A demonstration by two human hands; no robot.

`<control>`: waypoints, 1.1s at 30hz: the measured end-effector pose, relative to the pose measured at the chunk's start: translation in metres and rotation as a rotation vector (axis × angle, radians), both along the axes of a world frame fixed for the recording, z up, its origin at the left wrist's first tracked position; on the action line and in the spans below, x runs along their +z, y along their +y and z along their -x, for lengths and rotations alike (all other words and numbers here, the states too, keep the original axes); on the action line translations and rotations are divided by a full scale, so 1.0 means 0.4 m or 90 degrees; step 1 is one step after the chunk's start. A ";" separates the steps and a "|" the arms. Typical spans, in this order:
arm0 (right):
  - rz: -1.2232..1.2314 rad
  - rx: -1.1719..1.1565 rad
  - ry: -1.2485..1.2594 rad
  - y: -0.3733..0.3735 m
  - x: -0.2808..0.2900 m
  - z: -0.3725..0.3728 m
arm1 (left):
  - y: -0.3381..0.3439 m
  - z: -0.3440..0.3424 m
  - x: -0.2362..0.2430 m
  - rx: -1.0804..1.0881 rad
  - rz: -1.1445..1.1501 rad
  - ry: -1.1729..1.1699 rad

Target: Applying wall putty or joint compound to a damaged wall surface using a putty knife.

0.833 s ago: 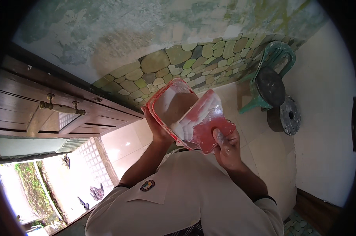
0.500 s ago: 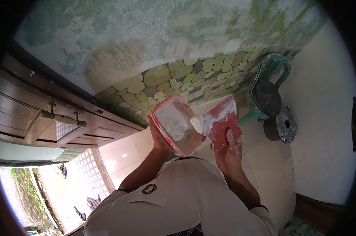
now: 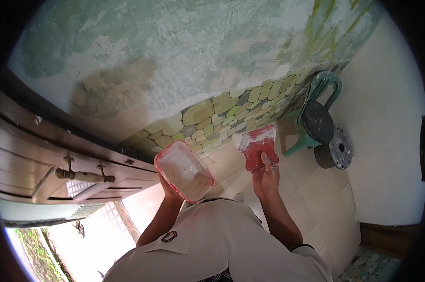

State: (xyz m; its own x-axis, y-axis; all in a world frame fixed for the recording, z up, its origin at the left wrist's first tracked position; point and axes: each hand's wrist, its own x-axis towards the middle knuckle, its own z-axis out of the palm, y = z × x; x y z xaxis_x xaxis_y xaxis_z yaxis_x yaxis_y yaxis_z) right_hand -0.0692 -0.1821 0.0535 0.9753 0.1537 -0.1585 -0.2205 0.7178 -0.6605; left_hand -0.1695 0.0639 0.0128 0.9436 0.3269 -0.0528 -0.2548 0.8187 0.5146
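Observation:
My left hand point(image 3: 168, 189) grips a red-rimmed tub point(image 3: 211, 184) from its left side; pale grey-white putty point(image 3: 182, 167) lies inside and smears its walls. In my right hand point(image 3: 268, 178) is a red putty spreader point(image 3: 257, 152), held by its lower part with the thumb on top. White putty coats the spreader's far edge, with a thicker lump at its left corner. Tub and spreader are apart, both held in front of the wall. Putty stains show on my right thumb.
Ahead stands a patchy green-white wall point(image 3: 184, 51) with a band of stone cladding point(image 3: 200, 113) at its base. A brown wooden door point(image 3: 43, 169) with a handle is at left. At right are a green plastic chair point(image 3: 334, 91) and a dark speckled round container point(image 3: 340, 148).
The spreader has moved away from the tub, leftward and slightly down, and its face has turned. The tub has shifted left and down. My view has turned a little.

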 end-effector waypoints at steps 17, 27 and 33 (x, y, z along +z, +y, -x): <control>-0.020 -0.121 0.043 0.276 -0.011 0.038 | 0.374 0.018 -0.142 -0.180 0.213 -0.207; -0.009 -0.176 0.052 0.257 -0.068 0.037 | 0.410 0.015 -0.112 -0.258 0.105 -0.079; 0.018 -0.197 0.087 0.273 -0.118 -0.007 | 0.423 0.030 -0.101 -0.276 0.039 -0.010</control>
